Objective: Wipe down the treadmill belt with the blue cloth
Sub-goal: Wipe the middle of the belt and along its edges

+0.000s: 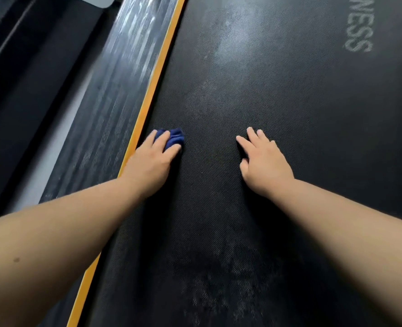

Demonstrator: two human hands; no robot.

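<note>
Two bare forearms reach forward from the near edge. Left of the left hand (151,161) run a grey side rail (105,90) and an orange stripe (148,100), the stripe touching the hand's outer edge. This hand's fingers and thumb curl round the bunched blue cloth (173,136), holding it down on the belt (219,102) just ahead of the knuckles. Well apart to the right, the right hand (264,162) lies flat on the belt, fingers loosely spread, holding nothing. Beyond it, far right, pale lettering (358,31) reads "NESS".
</note>
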